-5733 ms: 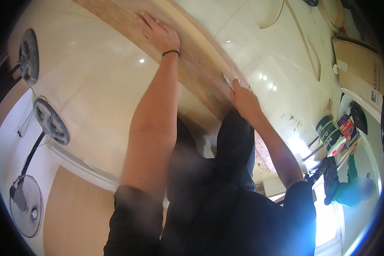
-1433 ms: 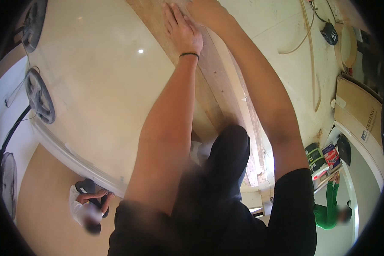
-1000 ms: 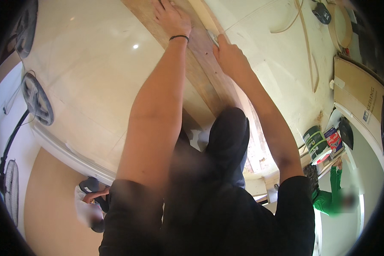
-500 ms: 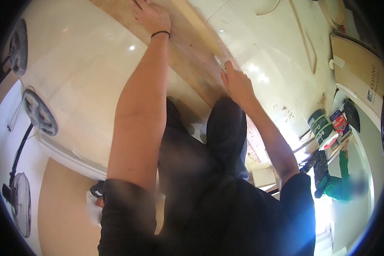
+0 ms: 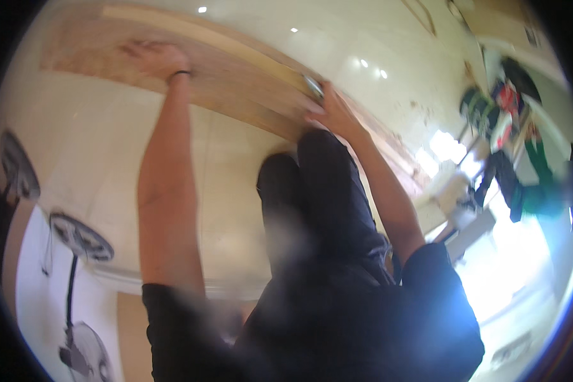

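Observation:
A long brown wooden board (image 5: 229, 89) lies slantwise across the pale floor in front of my knees. Along its far side runs a lighter, narrow wooden strip (image 5: 235, 48). My left hand (image 5: 161, 60) rests on the board toward its left end, fingers stretched out and blurred, holding nothing. Farther right, by the strip's near end, my right hand (image 5: 339, 114) is closed around a small silvery tool (image 5: 312, 86). Only the tool's shiny end shows, so its exact kind is hidden. The tool's end is at the strip; whether it touches is too blurred to tell.
Fans (image 5: 81, 235) stand along the left side. At the right are a dark green bucket (image 5: 479, 109) and a red box (image 5: 508, 99). Another person in green (image 5: 541, 197) is beyond them. A thin curved strip (image 5: 420, 16) lies on the far floor.
My view has turned, so the board now slants more sideways and its left end shows. My left hand appears farther left along the board. The right hand keeps hold near the strip.

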Tool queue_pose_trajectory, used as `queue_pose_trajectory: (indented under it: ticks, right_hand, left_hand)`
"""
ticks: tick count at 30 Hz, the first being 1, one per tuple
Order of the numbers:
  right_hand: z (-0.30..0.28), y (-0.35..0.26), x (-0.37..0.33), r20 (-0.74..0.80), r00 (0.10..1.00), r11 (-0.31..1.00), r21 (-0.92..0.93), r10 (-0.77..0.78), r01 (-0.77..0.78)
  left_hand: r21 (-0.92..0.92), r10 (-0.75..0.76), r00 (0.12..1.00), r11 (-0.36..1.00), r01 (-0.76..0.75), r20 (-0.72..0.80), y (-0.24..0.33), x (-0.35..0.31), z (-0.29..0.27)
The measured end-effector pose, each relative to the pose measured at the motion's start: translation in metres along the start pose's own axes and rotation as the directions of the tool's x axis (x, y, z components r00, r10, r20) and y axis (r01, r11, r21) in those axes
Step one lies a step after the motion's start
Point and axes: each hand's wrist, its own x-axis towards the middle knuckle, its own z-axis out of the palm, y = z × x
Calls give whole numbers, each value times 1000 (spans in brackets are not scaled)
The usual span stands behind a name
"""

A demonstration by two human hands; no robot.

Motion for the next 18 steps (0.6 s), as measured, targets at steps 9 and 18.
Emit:
queue_pose_trajectory:
  ticks: [9,18]
  right_hand:
    - [27,33,-32,-361,899,943,-302,-250,141]
    - [42,59,-25,-418,785,848,-471,-457,242]
  left_hand:
    - [75,38,999,996,-39,12,-3,2,6]
    - [298,261,965,922,-249,2,-70,46,33]
